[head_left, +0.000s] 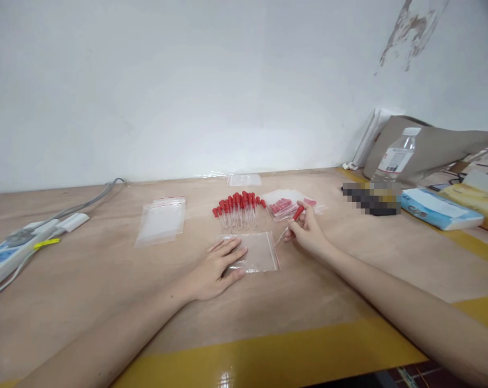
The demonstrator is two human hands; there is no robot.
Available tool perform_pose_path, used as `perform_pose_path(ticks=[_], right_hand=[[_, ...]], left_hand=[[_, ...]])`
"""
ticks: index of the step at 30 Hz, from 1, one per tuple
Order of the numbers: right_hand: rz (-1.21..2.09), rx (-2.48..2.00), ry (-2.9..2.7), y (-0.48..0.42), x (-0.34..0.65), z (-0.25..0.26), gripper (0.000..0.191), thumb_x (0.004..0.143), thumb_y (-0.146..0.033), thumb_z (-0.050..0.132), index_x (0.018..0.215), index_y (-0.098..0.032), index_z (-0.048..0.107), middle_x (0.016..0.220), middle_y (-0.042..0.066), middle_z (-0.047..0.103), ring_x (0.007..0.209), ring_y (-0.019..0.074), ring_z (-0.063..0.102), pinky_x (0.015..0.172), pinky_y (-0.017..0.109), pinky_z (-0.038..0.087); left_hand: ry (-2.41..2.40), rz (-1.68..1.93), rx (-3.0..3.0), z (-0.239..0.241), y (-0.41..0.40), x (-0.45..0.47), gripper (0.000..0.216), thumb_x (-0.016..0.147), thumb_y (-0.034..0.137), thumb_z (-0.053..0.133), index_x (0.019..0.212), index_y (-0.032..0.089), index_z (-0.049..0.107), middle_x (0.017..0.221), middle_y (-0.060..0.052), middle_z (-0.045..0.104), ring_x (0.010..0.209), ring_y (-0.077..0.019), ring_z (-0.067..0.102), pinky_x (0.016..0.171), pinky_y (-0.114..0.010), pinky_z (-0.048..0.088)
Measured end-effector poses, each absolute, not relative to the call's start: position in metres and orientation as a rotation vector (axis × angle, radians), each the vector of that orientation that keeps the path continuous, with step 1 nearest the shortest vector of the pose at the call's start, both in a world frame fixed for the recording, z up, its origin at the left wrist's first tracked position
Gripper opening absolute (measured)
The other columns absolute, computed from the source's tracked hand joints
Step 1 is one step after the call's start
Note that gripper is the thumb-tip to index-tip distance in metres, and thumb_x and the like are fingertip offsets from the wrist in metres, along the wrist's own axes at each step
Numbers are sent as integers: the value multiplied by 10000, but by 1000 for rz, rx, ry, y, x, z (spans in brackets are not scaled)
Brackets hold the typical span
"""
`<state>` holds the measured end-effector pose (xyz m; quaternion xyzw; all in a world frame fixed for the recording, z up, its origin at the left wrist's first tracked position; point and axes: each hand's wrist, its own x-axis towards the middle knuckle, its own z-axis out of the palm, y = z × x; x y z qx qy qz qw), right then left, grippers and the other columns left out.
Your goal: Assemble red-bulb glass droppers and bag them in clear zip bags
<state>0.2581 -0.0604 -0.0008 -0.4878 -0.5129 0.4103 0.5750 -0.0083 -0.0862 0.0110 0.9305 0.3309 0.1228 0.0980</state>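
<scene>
A clear zip bag (256,253) lies flat on the table, its red-lined mouth facing right. My left hand (216,268) rests on the bag's left part with fingers spread. In my right hand (307,229) is a glass dropper with a red rubber bulb (298,213), its thin tip angled down toward the bag's mouth. Just beyond the bag lies a fanned pile of red-bulbed droppers (238,207). To their right are bags with droppers inside (281,205), partly hidden by my right hand.
A stack of clear zip bags (161,221) lies left, and more bags (244,180) lie by the wall. A power strip (15,253) with cables is far left. On the right stand a water bottle (395,156), a blue tissue pack (441,208) and a grey bag (433,143).
</scene>
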Motion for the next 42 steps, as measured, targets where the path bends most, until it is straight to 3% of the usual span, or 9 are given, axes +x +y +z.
perform_pose_path(ticks=[7,13,18,22,26,30,34,37,42], right_hand=[[1026,-1115,-1140,-64,254,2,678,642,-249,581,1201,-266,199,738,-52,471,471,103,540,496,315,530],[1211,-1061,-1083,-76,246,1,535,648,-314,657,1030,-258,287,648,-80,505,550,121,584,618,341,541],[1327,-977,-1243,-78,254,1,420,636,-353,694,916,-225,409,747,-37,561,612,104,586,651,306,515],[1298,-899,-1433,-73,264,1,309,608,-291,732,768,-184,491,790,-14,570,640,75,556,604,218,474],[1460,-855,-1511,-72,262,1,322,611,-299,736,733,-175,466,856,5,595,520,50,543,449,180,417],[1588,-850,-1578,-72,256,1,328,652,-354,701,749,-183,439,790,11,626,544,97,596,436,191,424],[1491,-886,-1588,-69,256,0,315,583,-341,746,700,-166,510,619,-18,610,580,100,580,571,234,462],[1330,-987,-1695,-67,258,-1,271,613,-388,711,651,-147,594,595,-6,598,549,93,536,552,225,426],[1087,-1043,-1899,-69,252,-1,396,721,-499,566,571,-134,598,498,-24,468,469,72,399,461,212,295]], left_hand=[[1016,327,2753,11,-87,-8,516,870,456,393,1347,275,315,1431,-61,246,1312,-246,223,1066,-474,195],[1015,340,2739,12,-87,-6,504,872,466,382,1337,277,335,1429,-53,254,1311,-248,226,1068,-464,189],[1091,373,2671,14,-88,-5,473,917,398,288,1365,248,274,1397,-41,328,1294,-218,275,1056,-441,233],[1129,367,2670,16,-88,-3,503,893,424,342,1354,225,301,1387,-54,347,1280,-234,301,1044,-446,247],[1134,353,2682,17,-89,-2,524,880,452,362,1354,237,297,1392,-48,341,1278,-231,302,1041,-439,251],[1104,382,2704,16,-88,-3,526,879,456,365,1356,249,291,1391,-46,342,1275,-231,308,1039,-430,256],[1105,400,2695,15,-87,-3,522,876,449,376,1349,237,308,1378,-51,366,1266,-232,324,1035,-435,265],[1105,438,2689,15,-88,-3,519,870,436,398,1334,212,336,1364,-62,388,1258,-227,338,1035,-422,275],[1082,443,2701,16,-89,-2,501,875,435,390,1321,209,358,1352,-65,404,1256,-220,342,1034,-419,276]])
